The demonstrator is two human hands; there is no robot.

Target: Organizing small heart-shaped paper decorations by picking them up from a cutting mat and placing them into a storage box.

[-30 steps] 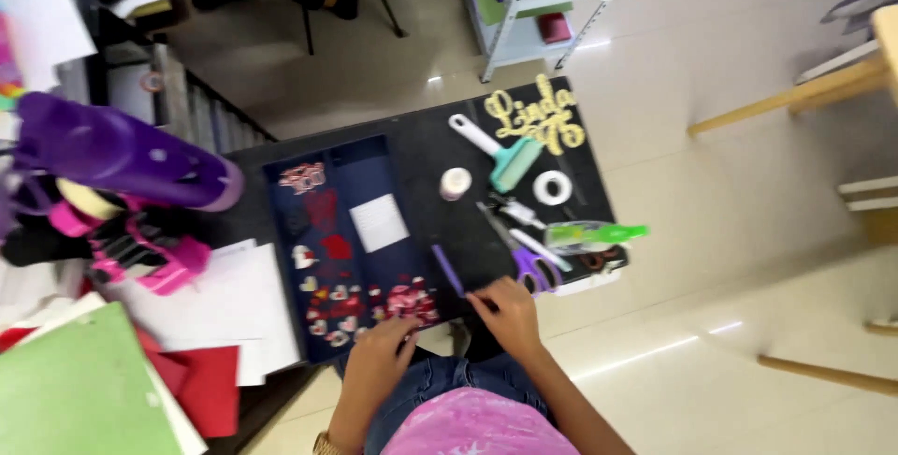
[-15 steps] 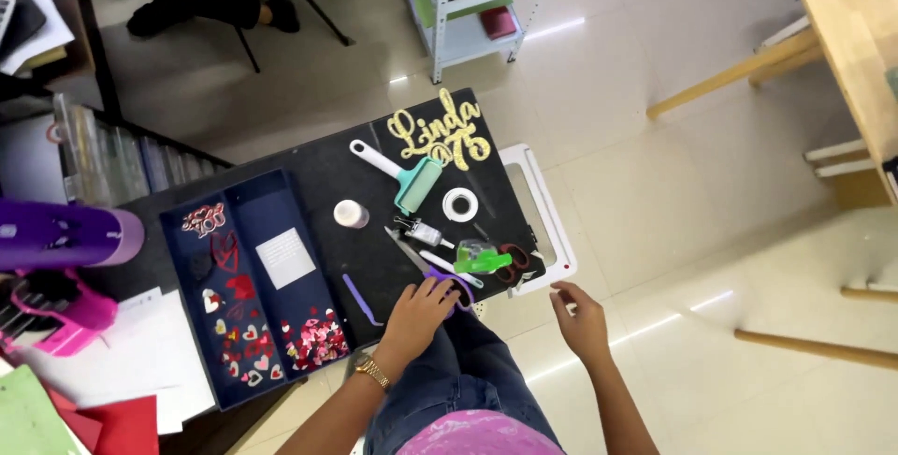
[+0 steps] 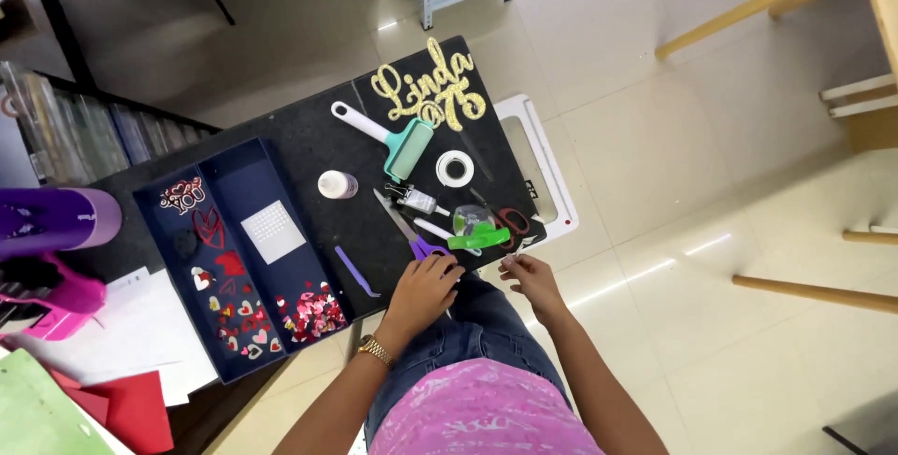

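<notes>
The purple scissors (image 3: pixel 418 239) lie at the near edge of the black mat (image 3: pixel 309 151), handles toward the person. The left hand (image 3: pixel 423 288) rests on those handles, fingers curled loosely over them; whether it grips them I cannot tell. The right hand (image 3: pixel 528 274) hovers just off the mat's corner, fingertips pinched on something too small to make out. Just beyond lie a green tape dispenser (image 3: pixel 477 235), a teal roller (image 3: pixel 404 142) and a tape roll (image 3: pixel 455 168). A blue tray (image 3: pixel 182 259) of hearts sits to the left.
</notes>
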